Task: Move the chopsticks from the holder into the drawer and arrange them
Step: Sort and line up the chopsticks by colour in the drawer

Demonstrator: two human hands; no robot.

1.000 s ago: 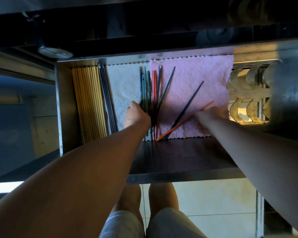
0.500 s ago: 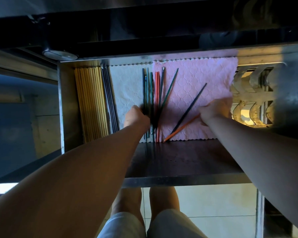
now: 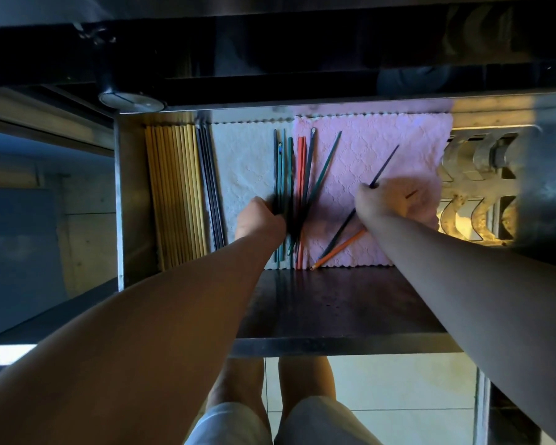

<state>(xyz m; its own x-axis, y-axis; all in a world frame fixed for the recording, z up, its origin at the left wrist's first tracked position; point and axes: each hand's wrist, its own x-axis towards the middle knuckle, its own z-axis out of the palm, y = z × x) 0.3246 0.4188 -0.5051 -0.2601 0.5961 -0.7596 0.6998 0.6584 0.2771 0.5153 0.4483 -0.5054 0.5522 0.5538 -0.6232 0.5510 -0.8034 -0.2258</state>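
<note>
Head view: open metal drawer (image 3: 122,220), lined with a white quilted cloth (image 3: 244,168) and a pink quilted cloth (image 3: 382,146). Left hand (image 3: 259,221) curls against a bundle of thin coloured chopsticks (image 3: 294,175) at centre. Right hand (image 3: 381,200) pinches a dark chopstick (image 3: 387,163) lying diagonally; an orange chopstick (image 3: 337,250) lies beside it. Yellow chopsticks (image 3: 174,194) sit in parallel rows far left.
</note>
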